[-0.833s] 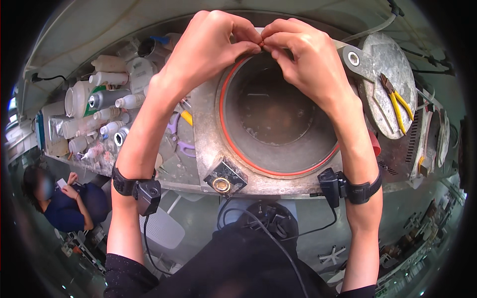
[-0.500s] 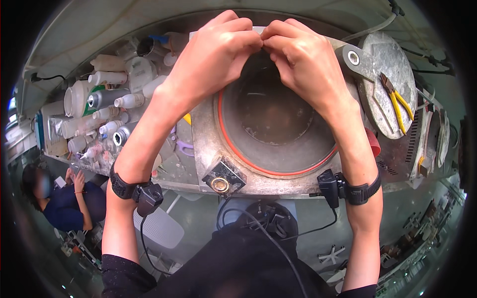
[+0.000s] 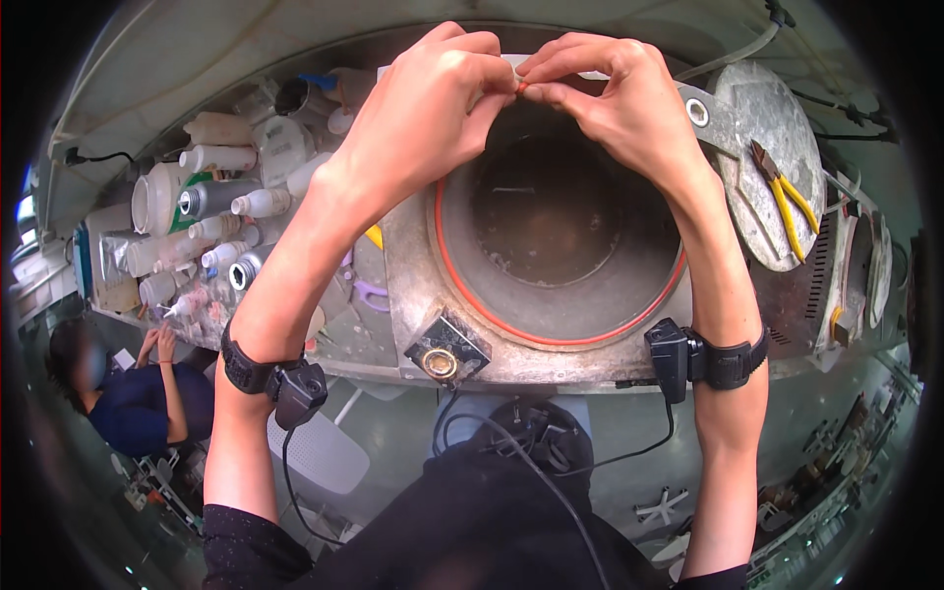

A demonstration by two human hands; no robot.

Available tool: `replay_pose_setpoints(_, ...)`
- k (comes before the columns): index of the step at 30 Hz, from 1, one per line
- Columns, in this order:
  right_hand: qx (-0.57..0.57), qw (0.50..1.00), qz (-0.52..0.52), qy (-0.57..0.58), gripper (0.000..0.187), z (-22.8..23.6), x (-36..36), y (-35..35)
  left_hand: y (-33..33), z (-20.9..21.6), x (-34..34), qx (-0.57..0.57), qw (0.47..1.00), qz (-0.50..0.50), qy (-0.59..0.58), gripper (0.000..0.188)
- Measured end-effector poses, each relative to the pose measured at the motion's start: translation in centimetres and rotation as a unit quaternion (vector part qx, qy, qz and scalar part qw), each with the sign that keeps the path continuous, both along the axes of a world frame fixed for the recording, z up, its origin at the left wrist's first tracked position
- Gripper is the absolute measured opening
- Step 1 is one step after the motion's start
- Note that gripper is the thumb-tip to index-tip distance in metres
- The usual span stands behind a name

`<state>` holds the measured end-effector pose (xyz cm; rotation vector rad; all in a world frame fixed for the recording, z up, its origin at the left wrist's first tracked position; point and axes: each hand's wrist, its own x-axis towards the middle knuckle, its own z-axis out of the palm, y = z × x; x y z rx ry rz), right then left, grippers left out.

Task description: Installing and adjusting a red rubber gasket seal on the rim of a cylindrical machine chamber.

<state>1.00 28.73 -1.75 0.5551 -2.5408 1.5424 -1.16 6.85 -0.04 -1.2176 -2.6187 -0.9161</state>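
Observation:
An orange-red sealing ring (image 3: 565, 341) runs around the mouth of a round, deep grey metal chamber (image 3: 590, 300). Over the chamber's far edge, my left hand (image 3: 447, 93) and my right hand (image 3: 629, 108) meet fingertip to fingertip. A small orange bit of the ring shows in the pinch between them. My left fingers are curled, their tips pressed on it. On the right, thumb and forefinger pinch the same spot, with a gap behind them. My hands and forearms hide the ring's far part. Each forearm wears a strapped black device.
Plastic bottles (image 3: 261, 203) crowd the bench on the left. Yellow-handled cutting pliers (image 3: 787, 211) lie on a round metal lid (image 3: 757, 108) at right. A black square block (image 3: 447, 351) with a brass-coloured ring sits at the near edge. A seated person (image 3: 133, 403) is at lower left.
My right hand has opened its grip somewhat, its wrist and forearm shifting right. An orange bit now shows between the fingertips. My left hand has barely moved.

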Motion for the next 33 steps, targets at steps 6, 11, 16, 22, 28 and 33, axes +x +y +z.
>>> replay_pose_setpoints(6, 0.005, 1.0, 0.0, 0.002, 0.016, 0.1, 0.1, -0.2, -0.2, -0.3, 0.3, 0.007, 1.0, 0.02, -0.002, 0.013)
replay_pose_setpoints(11, 0.02, 1.0, -0.011, 0.017, 0.016, 0.1, 0.2, -0.5, -0.2, -0.1, 0.4, 0.007, 0.999, 0.031, -0.005, 0.013)
replay_pose_setpoints(16, -0.036, 0.998, -0.027, 0.038, 0.015, -0.9, 0.9, -1.2, 0.0, -0.7, 0.9, 0.024, 0.999, 0.046, 0.016, 0.013)
replay_pose_setpoints(22, 0.055, 0.995, -0.023, 0.074, 0.015, -0.7, 0.8, -1.3, -0.1, -1.4, 1.7, 0.005, 0.993, 0.111, 0.038, 0.009)
replay_pose_setpoints(28, 0.044, 0.989, -0.034, 0.135, 0.012, -0.9, 1.0, -1.7, -0.2, -2.7, 1.9, 0.09, 0.985, 0.102, 0.105, 0.012)
replay_pose_setpoints(33, 0.072, 0.984, -0.031, 0.161, 0.011, -1.1, 1.0, -1.6, -0.3, -2.0, 1.6, 0.065, 0.989, 0.067, 0.116, 0.018)
